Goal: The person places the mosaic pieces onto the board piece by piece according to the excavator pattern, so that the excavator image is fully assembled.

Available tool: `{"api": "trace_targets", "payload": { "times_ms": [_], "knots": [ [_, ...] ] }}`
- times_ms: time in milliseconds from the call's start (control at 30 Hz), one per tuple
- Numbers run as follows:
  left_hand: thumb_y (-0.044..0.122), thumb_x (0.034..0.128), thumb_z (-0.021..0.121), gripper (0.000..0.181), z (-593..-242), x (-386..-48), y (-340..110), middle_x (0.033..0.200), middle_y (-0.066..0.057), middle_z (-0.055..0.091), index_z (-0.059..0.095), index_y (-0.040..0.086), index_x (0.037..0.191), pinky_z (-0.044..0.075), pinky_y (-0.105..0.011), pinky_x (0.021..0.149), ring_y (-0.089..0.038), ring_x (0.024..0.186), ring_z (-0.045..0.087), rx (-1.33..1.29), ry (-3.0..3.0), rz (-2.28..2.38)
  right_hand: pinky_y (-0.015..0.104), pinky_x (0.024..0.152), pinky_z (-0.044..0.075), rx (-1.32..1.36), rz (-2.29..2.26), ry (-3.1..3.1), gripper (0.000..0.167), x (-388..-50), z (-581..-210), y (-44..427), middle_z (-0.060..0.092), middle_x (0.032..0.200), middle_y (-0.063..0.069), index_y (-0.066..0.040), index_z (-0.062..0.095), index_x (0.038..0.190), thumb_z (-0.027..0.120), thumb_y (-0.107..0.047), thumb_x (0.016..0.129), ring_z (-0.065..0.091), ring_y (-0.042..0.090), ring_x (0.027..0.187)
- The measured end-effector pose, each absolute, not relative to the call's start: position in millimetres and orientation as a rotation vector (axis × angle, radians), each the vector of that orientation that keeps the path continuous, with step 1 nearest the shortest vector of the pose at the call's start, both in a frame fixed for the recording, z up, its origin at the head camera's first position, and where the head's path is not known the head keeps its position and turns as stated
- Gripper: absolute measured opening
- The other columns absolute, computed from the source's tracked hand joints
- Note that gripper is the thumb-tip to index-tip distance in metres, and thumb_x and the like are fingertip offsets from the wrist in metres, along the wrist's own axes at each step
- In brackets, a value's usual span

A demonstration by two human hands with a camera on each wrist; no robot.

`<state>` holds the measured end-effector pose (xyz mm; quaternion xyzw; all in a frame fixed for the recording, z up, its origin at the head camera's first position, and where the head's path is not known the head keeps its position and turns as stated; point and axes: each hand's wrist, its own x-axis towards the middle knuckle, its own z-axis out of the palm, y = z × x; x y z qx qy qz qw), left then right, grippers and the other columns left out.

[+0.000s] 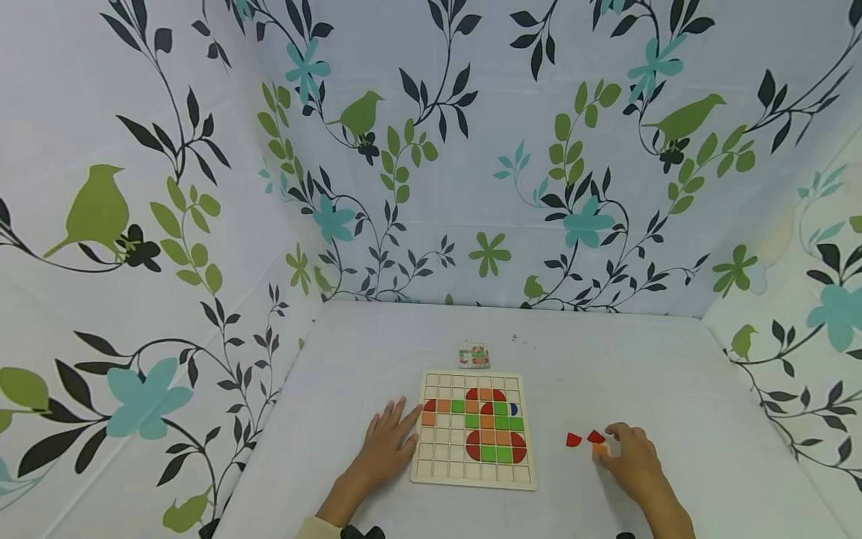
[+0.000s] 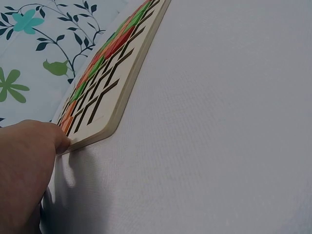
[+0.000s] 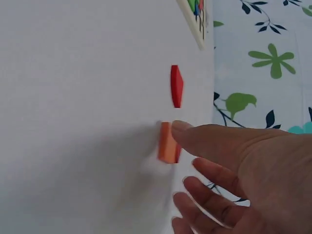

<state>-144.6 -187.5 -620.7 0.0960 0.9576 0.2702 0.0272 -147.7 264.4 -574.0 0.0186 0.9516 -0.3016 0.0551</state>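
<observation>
My left hand (image 1: 384, 451) rests on the table with straight fingers, its fingertips and thumb at the left edge of a wooden grid board (image 1: 441, 468). Red, orange, green and blue tiles fill part of the grid. To the right of the board, my right hand (image 1: 634, 463) reaches over a few loose tiles. Its thumb is at an orange tile (image 3: 167, 144), while the fingers are loosely bent and apart from it; whether the thumb touches it is unclear. A red tile (image 1: 595, 436) lies just behind the orange one, and another red tile (image 1: 573, 440) is closer to the board.
Behind the board lies a small card (image 1: 474, 355) with a colored tile pattern. A white cloth covers the table (image 1: 364, 344). Patterned fabric (image 1: 431, 187) with birds and leaves hangs at the back and both sides.
</observation>
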Motion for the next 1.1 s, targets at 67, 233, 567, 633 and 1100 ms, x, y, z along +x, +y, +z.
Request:
{"api": "trace_targets", "payload": {
  "times_ms": [67,233,567,633,1100],
  "knots": [
    [0.03,0.1092,0.053,0.054,-619.5,-144.8,-186.7,0.172,-0.019,0.029,0.046,0.02,0.161,0.015,-0.072,0.125,-0.046,0.16,0.021,0.301,2.956,0.839,0.061,0.095,0.054,0.055,-0.938,2.878,0.036,-145.7,-582.3,269.7,0.061,0.115,0.027,0.01,0.062,0.123,0.076,-0.004,0.092,0.061,0.044,0.109],
    [0.031,0.1095,0.052,0.054,-618.7,-146.0,-187.1,0.172,-0.018,0.028,0.045,0.021,0.162,0.014,-0.071,0.125,-0.045,0.16,0.02,0.295,2.957,0.826,0.058,0.099,0.054,0.034,-0.977,2.872,0.028,-144.9,-594.1,272.2,0.064,0.114,0.02,0.007,0.067,0.119,0.074,-0.003,0.094,0.065,0.036,0.109],
    [0.029,0.1087,0.053,0.054,-618.0,-143.6,-187.7,0.172,-0.019,0.028,0.045,0.02,0.162,0.014,-0.072,0.125,-0.047,0.16,0.02,0.293,2.955,0.83,0.048,0.095,0.056,-0.017,-1.038,2.866,0.026,-144.5,-599.8,259.2,0.063,0.114,0.016,0.004,0.069,0.119,0.074,-0.007,0.095,0.064,0.028,0.106],
    [0.029,0.1088,0.053,0.054,-617.7,-143.2,-187.1,0.172,-0.02,0.029,0.045,0.019,0.162,0.015,-0.073,0.124,-0.048,0.16,0.02,0.297,2.955,0.839,0.046,0.093,0.057,-0.043,-1.047,2.884,0.025,-145.5,-600.8,256.2,0.064,0.112,0.015,0.004,0.07,0.117,0.075,-0.006,0.095,0.064,0.027,0.104],
    [0.031,0.1094,0.052,0.055,-619.9,-145.9,-187.6,0.173,-0.018,0.027,0.044,0.021,0.162,0.015,-0.071,0.125,-0.045,0.16,0.019,0.297,2.946,0.816,0.047,0.084,0.059,-0.037,-1.025,2.957,0.024,-172.0,-583.1,201.2,0.065,0.109,0.019,0.006,0.07,0.116,0.073,-0.006,0.095,0.065,0.029,0.097]
  ]
}}
